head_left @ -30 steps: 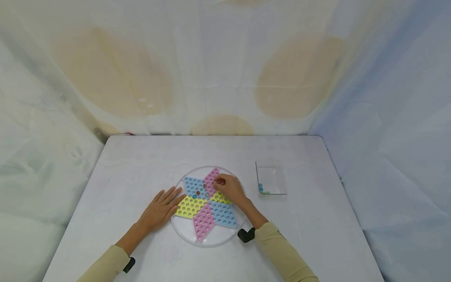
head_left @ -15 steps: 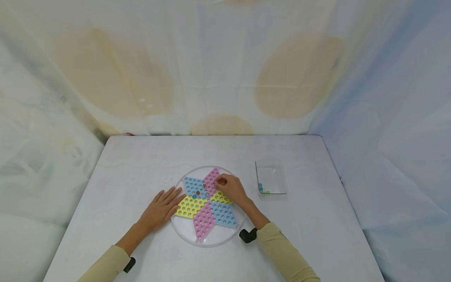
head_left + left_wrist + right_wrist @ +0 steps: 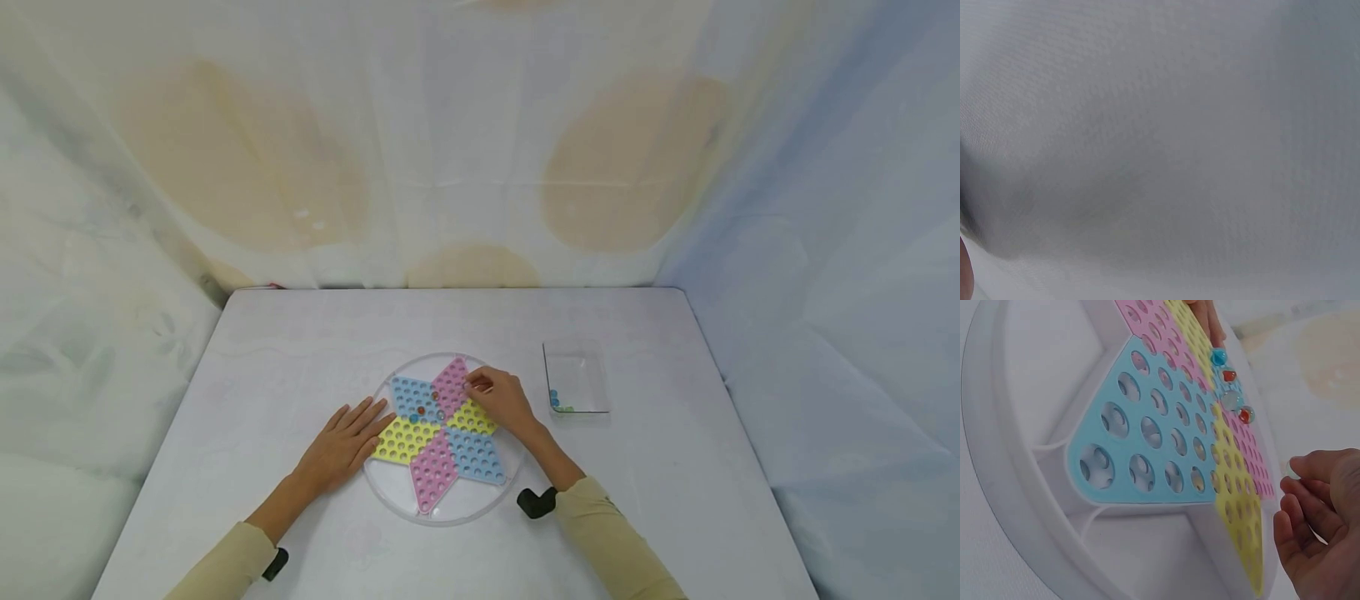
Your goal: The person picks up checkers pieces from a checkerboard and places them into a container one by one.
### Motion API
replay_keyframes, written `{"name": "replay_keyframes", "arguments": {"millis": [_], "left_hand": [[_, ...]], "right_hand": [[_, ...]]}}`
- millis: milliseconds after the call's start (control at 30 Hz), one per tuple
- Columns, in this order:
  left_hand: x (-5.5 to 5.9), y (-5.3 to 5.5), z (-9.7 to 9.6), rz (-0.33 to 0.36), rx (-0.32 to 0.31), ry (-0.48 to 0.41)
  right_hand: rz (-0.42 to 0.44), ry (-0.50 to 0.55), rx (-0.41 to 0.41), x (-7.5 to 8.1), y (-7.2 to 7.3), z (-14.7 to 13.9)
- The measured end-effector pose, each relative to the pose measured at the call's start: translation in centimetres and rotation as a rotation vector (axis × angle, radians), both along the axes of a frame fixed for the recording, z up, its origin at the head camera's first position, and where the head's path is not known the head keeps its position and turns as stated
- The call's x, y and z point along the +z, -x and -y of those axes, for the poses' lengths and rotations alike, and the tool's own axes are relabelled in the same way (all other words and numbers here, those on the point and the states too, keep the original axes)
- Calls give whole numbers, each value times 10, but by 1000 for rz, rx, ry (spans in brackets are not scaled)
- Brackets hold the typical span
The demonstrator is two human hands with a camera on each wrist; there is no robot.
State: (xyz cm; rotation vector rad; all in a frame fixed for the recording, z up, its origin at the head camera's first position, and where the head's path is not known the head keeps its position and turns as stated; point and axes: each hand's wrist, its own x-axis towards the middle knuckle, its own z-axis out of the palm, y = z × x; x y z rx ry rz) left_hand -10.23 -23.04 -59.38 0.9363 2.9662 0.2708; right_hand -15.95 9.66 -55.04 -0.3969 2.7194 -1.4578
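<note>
A round Chinese checkers board (image 3: 434,475) lies on the table, its star in pink, blue and yellow. My left hand (image 3: 337,446) rests flat at its left edge with straight fingers, fingertips over a yellow point. My right hand (image 3: 501,398) is above the board's right side, pinching a clear marble (image 3: 1293,469) between thumb and index finger, apart from the holes. In the right wrist view, a blue marble (image 3: 1218,356), a clear marble (image 3: 1231,400) and two red-orange marbles (image 3: 1245,415) sit on the board. Mostly pale cloth fills the left wrist view.
To the right of the board stands a clear square box (image 3: 581,367) with some blue marbles (image 3: 554,397) and green marbles (image 3: 566,409) in its near left corner. A white cloth covers the table (image 3: 660,500). Hanging cloth (image 3: 480,167) encloses the back and sides.
My right hand has drawn a little to the right, away from the pink point, still pinching. The left hand, the board's marbles and the box have stayed in place.
</note>
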Motion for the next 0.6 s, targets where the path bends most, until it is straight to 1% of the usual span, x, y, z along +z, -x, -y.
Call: {"name": "replay_keyframes", "arguments": {"millis": [133, 300, 500, 600], "left_hand": [[0, -1, 1, -6, -1, 4], [-1, -2, 1, -19, -5, -19], [-2, -3, 1, -46, -16, -53], [-2, -2, 1, -41, -11, -51]], "right_hand": [[-18, 17, -10, 1, 0, -5], [-28, 32, -18, 3, 1, -12], [-64, 38, -31, 7, -1, -21], [-85, 46, -44, 9, 0, -26]]}}
